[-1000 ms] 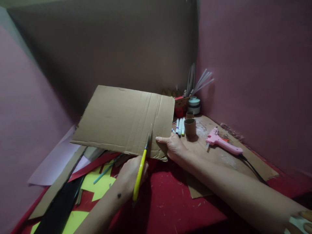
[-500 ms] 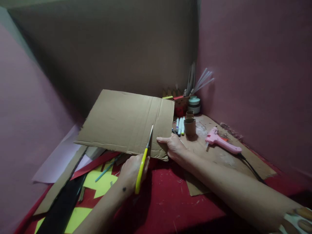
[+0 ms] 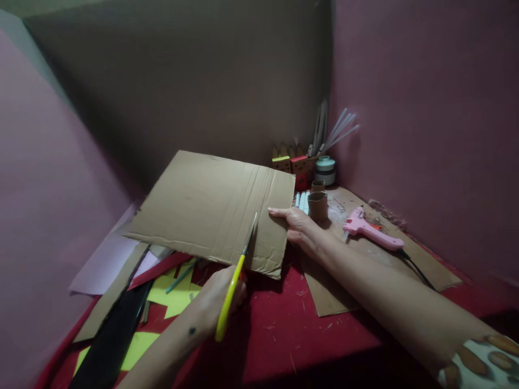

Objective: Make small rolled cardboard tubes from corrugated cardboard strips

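My left hand (image 3: 223,297) is closed round the yellow handles of a pair of scissors (image 3: 233,294). One blade lies over the face of a large brown cardboard sheet (image 3: 203,208), near its lower right part. The sheet is tilted and raised above the table, with creases running down its right side. My right hand (image 3: 298,224) grips the sheet's right edge, thumb on top and the other fingers mostly hidden behind it.
A pink glue gun (image 3: 371,229) lies on a cardboard mat (image 3: 332,297) at right. Two cardboard rings (image 3: 318,207), markers (image 3: 302,201) and a teal-lidded jar (image 3: 325,170) stand behind. Yellow paper (image 3: 172,292), a cardboard strip (image 3: 111,294) and a black object (image 3: 115,329) lie left on red cloth (image 3: 279,335).
My right hand has slid farther up the cardboard's right edge. The scissors' handles have dropped slightly down and left, and the sheet's right side sits a little lower.
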Tool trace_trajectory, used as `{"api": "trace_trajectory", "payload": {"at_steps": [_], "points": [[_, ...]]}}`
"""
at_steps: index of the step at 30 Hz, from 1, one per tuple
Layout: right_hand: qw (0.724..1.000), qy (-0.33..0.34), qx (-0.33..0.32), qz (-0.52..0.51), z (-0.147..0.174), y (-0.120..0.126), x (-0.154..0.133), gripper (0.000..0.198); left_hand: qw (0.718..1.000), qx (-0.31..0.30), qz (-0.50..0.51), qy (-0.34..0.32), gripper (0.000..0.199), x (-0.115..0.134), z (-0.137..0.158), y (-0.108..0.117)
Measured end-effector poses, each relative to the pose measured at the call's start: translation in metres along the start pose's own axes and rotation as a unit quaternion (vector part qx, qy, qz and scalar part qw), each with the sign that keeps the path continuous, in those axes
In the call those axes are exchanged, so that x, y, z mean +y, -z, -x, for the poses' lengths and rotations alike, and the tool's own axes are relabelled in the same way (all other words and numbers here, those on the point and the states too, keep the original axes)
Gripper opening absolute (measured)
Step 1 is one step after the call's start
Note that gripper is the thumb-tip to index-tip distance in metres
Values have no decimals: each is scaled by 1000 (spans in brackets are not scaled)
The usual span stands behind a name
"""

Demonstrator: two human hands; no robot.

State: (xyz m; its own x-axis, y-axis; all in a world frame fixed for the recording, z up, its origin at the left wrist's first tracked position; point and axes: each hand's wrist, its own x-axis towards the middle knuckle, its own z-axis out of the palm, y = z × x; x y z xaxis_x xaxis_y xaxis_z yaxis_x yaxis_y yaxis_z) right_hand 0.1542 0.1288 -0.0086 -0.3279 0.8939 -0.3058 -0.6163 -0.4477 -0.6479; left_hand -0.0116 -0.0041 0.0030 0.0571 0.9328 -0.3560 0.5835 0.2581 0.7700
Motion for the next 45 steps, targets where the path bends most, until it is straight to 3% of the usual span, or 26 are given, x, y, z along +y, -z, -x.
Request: {"api": "trace_trajectory", "payload": {"at_steps": [3,9,16,19,25,31,38,45], "points": [[1000,12,4,-2,5,-3,3,9,992,-30,118,25,16,2,8,4],[999,48,22,9,9,-4,3,11,992,-30,82,92,17,6,8,5],[994,92,40,35,11,-4,-3,16,993,-58,98,24,18,-2,-2,10],[990,128,40,46,13,-6,-1,25,989,-86,119,25,21,-9,-7,12],[989,136,26,43,16,-9,3,30,986,-34,165,-5,32,-3,0,5],[992,118,7,48,19,-7,5,27,997,-12,75,17,20,18,1,-1],[995,86,25,54,13,-2,6,18,999,-19,-36,11,20,6,-22,0],[996,63,26,49,9,1,6,18,989,-6,-142,-33,46,7,-23,0]]}}
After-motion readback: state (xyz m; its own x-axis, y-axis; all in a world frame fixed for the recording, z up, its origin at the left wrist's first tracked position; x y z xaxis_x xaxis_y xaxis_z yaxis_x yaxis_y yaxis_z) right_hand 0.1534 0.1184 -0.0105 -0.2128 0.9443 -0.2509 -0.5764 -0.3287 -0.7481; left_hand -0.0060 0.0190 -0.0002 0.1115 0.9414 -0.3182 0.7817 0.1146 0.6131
